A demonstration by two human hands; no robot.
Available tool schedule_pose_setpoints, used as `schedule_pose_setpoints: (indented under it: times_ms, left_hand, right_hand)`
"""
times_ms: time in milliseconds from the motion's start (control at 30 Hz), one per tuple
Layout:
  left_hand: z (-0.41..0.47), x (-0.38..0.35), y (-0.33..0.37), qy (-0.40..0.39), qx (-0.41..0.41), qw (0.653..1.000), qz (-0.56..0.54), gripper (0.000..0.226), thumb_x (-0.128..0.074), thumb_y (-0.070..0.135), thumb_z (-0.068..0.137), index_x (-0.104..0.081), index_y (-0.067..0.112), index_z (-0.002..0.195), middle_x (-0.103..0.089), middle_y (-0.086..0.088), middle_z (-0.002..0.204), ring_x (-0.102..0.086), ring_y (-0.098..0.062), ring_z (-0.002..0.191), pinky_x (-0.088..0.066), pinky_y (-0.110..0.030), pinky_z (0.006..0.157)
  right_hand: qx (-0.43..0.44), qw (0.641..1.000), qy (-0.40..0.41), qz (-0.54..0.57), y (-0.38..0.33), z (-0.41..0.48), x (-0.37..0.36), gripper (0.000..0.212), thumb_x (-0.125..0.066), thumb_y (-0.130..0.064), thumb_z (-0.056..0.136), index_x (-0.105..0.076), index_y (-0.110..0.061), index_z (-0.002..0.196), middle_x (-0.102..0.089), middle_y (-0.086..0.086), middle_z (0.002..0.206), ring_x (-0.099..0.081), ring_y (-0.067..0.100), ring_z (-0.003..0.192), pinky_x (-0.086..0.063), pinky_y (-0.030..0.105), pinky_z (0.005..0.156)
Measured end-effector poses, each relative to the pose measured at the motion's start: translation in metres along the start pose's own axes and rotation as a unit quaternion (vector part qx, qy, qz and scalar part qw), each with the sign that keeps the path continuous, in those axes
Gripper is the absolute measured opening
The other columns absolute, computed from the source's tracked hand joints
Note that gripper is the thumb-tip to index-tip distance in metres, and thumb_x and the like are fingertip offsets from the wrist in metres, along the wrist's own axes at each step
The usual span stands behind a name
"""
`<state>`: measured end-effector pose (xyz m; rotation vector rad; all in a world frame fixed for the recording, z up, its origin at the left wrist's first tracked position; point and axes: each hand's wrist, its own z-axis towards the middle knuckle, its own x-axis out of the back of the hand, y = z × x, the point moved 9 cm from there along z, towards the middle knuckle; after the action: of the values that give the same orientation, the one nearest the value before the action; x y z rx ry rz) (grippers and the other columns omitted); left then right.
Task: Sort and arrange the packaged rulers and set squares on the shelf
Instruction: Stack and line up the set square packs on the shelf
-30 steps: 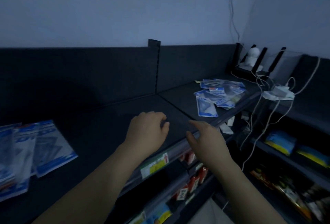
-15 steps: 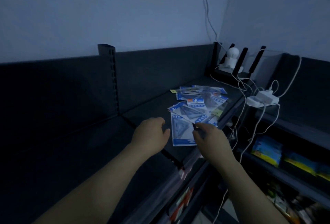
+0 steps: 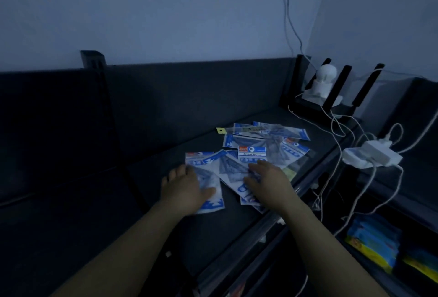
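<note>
Packaged set squares (image 3: 251, 156), clear sleeves with blue-white cards, overlap on shelf (image 3: 213, 237).

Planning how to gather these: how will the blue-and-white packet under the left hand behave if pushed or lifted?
The packet lies thin and flat on the shelf, so it is probably light and would slide, not roll. Its glossy wrapper looks slippery, so it may skate over neighbouring packets. Being so thin, it likely flexes if lifted by a corner.
</note>
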<state>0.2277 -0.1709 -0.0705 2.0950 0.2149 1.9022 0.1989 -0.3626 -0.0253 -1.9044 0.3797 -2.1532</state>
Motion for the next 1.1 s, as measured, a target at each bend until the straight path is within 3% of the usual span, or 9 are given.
schedule_pose_setpoints:
  times_ms: [200,333,467,567,733,833,933,1033,1100]
  left_hand:
    - [0.02,0.007,-0.006,0.06,0.069,0.971,-0.221,0.057,-0.074,0.038,0.071,-0.055,0.01,0.118,-0.053,-0.013,0.123,-0.056,-0.027,0.107,-0.051,-0.037,0.089]
    - [0.026,0.007,-0.005,0.053,0.131,0.96,-0.241,0.091,-0.08,0.057,0.056,-0.048,0.011,0.128,-0.051,-0.011,0.127,-0.052,-0.027,0.113,-0.049,-0.035,0.091]
    - [0.023,0.004,0.004,0.025,0.146,0.976,-0.161,0.11,-0.075,0.066,0.061,-0.027,0.012,0.144,-0.031,-0.012,0.145,-0.03,-0.031,0.132,-0.037,-0.038,0.1]
    - [0.023,0.006,-0.005,0.022,0.15,0.979,-0.136,0.108,-0.071,0.069,0.064,-0.026,0.014,0.146,-0.027,-0.01,0.149,-0.028,-0.031,0.133,-0.034,-0.039,0.103]
    - [0.026,0.017,-0.034,0.036,0.153,0.962,-0.224,0.078,-0.086,0.038,0.061,-0.054,0.008,0.125,-0.055,-0.013,0.128,-0.054,-0.028,0.113,-0.047,-0.035,0.095]
    - [0.021,0.016,-0.031,0.033,0.131,0.945,-0.298,0.048,-0.089,0.019,0.06,-0.064,0.009,0.1,-0.066,-0.004,0.1,-0.062,-0.017,0.085,-0.051,-0.025,0.072]
    - [0.022,0.012,-0.027,0.034,0.123,0.941,-0.314,0.06,-0.093,0.026,0.05,-0.066,0.009,0.101,-0.067,-0.004,0.101,-0.063,-0.013,0.081,-0.047,-0.019,0.061]
    - [0.02,0.011,-0.03,0.033,0.143,0.945,-0.291,0.094,-0.089,0.051,0.026,-0.065,0.009,0.106,-0.064,-0.006,0.107,-0.064,-0.018,0.09,-0.055,-0.027,0.073]
    - [0.021,0.011,-0.029,0.036,0.157,0.951,-0.265,0.116,-0.079,0.065,0.013,-0.062,0.01,0.113,-0.06,-0.007,0.113,-0.062,-0.021,0.098,-0.056,-0.034,0.083]
  right_hand:
    - [0.063,0.998,-0.022,-0.009,-0.002,0.018,-0.025,0.042,-0.043,-0.045,0.096,-0.051,-0.028,0.134,-0.033,0.008,0.151,-0.025,0.023,0.141,-0.019,0.039,0.115]
    - [0.095,0.993,-0.057,0.031,-0.002,0.022,-0.04,0.043,-0.033,-0.05,0.098,-0.045,-0.04,0.137,-0.027,0.0,0.156,-0.014,0.017,0.146,-0.006,0.047,0.118]
    - [0.092,0.986,0.026,0.14,0.008,0.022,-0.021,0.04,-0.034,-0.037,0.098,-0.066,-0.018,0.115,-0.057,0.004,0.128,-0.046,0.023,0.126,-0.033,0.044,0.107]
    - [0.044,0.995,0.051,0.07,0.025,0.021,-0.019,0.03,-0.042,-0.034,0.092,-0.059,-0.01,0.09,-0.059,0.014,0.111,-0.05,0.032,0.113,-0.038,0.045,0.1]
    - [0.111,0.992,-0.044,0.029,0.0,0.015,-0.031,0.027,-0.028,-0.026,0.102,-0.054,-0.021,0.108,-0.048,-0.002,0.138,-0.016,0.021,0.145,0.004,0.045,0.119]
    - [0.163,0.979,-0.106,0.064,-0.025,0.018,-0.036,0.036,-0.028,-0.015,0.102,-0.052,-0.015,0.129,-0.045,0.002,0.143,-0.023,0.017,0.143,0.011,0.041,0.119]
    - [0.171,0.976,-0.083,0.108,-0.034,0.028,-0.034,0.04,-0.037,-0.013,0.099,-0.048,-0.014,0.137,-0.04,0.003,0.149,-0.031,0.015,0.14,-0.007,0.038,0.121]
    - [0.11,0.989,0.026,0.091,-0.008,0.035,-0.017,0.029,-0.052,-0.016,0.091,-0.065,-0.005,0.115,-0.062,0.011,0.121,-0.057,0.026,0.11,-0.045,0.036,0.095]
    - [0.106,0.99,0.018,0.089,0.001,0.032,-0.02,0.024,-0.053,-0.017,0.092,-0.069,-0.002,0.101,-0.066,0.012,0.107,-0.06,0.028,0.098,-0.048,0.037,0.085]
